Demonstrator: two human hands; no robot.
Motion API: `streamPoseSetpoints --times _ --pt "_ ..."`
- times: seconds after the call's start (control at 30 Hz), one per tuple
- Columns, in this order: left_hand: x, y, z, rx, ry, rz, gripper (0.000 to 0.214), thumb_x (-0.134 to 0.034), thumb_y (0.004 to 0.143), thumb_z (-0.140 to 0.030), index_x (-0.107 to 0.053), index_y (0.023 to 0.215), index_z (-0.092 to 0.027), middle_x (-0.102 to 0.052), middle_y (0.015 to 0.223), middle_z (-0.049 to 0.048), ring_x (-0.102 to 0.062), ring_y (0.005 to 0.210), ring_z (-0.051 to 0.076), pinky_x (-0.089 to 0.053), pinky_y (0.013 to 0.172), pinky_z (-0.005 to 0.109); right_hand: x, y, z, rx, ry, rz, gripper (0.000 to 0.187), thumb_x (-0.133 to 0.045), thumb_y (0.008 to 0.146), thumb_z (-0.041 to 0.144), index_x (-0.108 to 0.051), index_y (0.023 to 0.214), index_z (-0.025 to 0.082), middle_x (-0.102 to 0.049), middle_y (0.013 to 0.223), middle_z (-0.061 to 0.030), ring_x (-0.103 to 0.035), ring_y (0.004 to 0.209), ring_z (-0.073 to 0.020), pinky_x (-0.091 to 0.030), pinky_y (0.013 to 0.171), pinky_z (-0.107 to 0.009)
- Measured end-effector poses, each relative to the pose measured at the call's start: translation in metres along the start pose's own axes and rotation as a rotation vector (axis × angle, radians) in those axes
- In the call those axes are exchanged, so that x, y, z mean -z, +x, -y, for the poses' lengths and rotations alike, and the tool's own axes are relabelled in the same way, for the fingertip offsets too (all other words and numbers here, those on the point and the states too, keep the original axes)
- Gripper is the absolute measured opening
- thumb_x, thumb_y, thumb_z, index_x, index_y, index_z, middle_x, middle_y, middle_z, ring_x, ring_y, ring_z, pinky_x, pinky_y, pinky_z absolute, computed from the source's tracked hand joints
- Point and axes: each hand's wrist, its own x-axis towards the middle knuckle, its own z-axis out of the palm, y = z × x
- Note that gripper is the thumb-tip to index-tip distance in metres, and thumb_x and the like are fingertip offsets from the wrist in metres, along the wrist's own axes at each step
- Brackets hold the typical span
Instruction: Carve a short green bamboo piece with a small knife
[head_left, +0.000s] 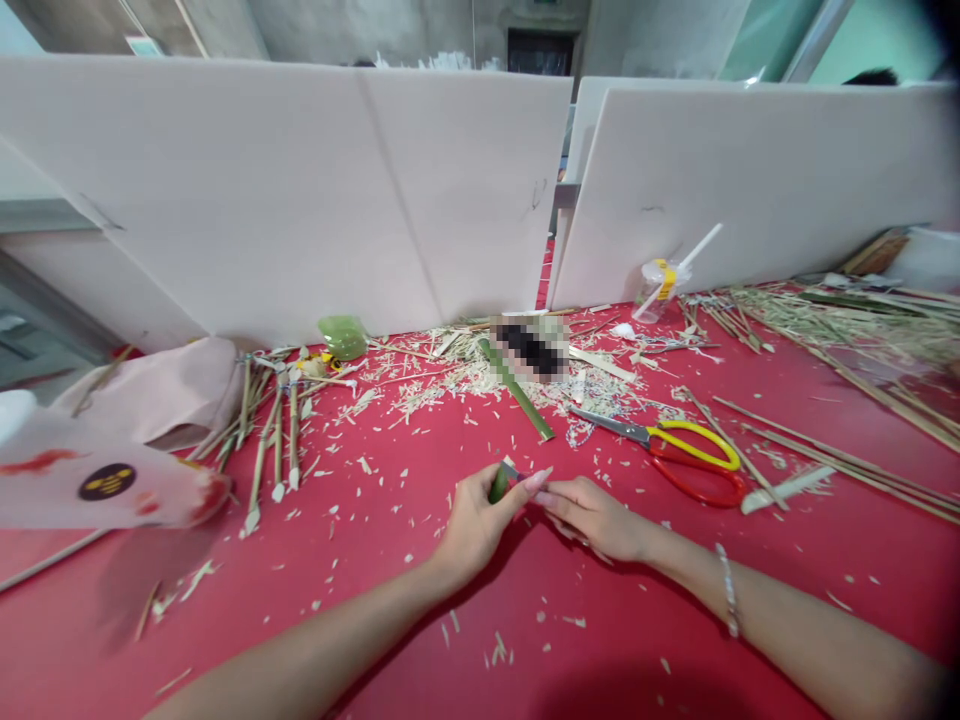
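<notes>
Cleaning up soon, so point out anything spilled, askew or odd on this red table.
Pale shavings litter the red table, thickest by the white partitions. The scissors lie loose among them. The plastic cup at the back right looks tipped over. The left hand pinches a short green piece; nothing odd there.

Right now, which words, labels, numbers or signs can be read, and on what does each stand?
None can be read.
On the paper bag, the round dark sticker: yellow emblem, no legible letters.
On the plastic cup, the yellow label: too small.
Among the shavings, the patch: pixelated.
In the left hand, the green piece: no marks seen.
</notes>
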Motion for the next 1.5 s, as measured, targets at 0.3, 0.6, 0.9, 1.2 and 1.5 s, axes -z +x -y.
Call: streamPoseSetpoints --times 0.3,0.6,0.9,1.2,1.5 --pt "0.002 0.001 -0.004 -0.012 -0.012 0.104 0.049 -0.069 0.074 -0.058 -0.043 0.060 -0.018 -0.033 0.057 -0.0074 -0.029 0.055 0.009 -0.025 0.053 0.024 0.012 -0.002 -0.007 -0.182 0.206 0.250 0.055 -0.049 0.089 0.063 -0.050 0.060 0.016 -0.048 0.040 0.0058 -0.038 0.025 -0.0060 -0.031 0.028 -0.017" --pt "0.001 0.002 -0.002 -0.008 -0.003 0.093 0.048 -0.069 0.074 -0.057 -0.043 0.060 -0.018 -0.034 0.057 -0.0072 -0.031 0.056 0.010 -0.025 0.053 0.024 0.009 0.000 -0.003 -0.260 0.269 0.225 0.053 -0.058 0.081 0.066 -0.051 0.063 0.016 -0.052 0.039 0.0057 -0.039 0.021 -0.0058 -0.031 0.024 -0.015" --pt "0.001 0.003 -0.002 -0.025 0.002 0.080 0.051 -0.070 0.073 -0.059 -0.043 0.059 -0.019 -0.033 0.056 -0.0075 -0.030 0.056 0.010 -0.026 0.053 0.024 0.005 -0.001 -0.008 -0.252 0.178 0.175 0.048 -0.059 0.082 0.061 -0.052 0.068 0.016 -0.051 0.040 0.0072 -0.042 0.025 -0.0060 -0.031 0.025 -0.014" --pt "0.001 0.003 0.001 -0.027 0.014 0.105 0.048 -0.065 0.077 -0.059 -0.046 0.063 -0.017 -0.035 0.060 -0.0066 -0.034 0.059 0.010 -0.027 0.056 0.024 0.004 -0.001 -0.013 -0.246 0.172 0.156 0.052 -0.055 0.084 0.065 -0.053 0.067 0.016 -0.048 0.038 0.0068 -0.039 0.024 -0.0063 -0.026 0.026 -0.015" --pt "0.004 0.004 0.004 -0.024 0.030 0.132 0.043 -0.067 0.078 -0.056 -0.055 0.070 -0.015 -0.046 0.063 -0.0034 -0.041 0.061 0.012 -0.032 0.058 0.025 0.005 0.000 -0.003 -0.269 0.192 0.191 0.059 -0.053 0.084 0.067 -0.054 0.056 0.015 -0.045 0.033 0.0062 -0.039 0.022 -0.0063 -0.028 0.023 -0.015"
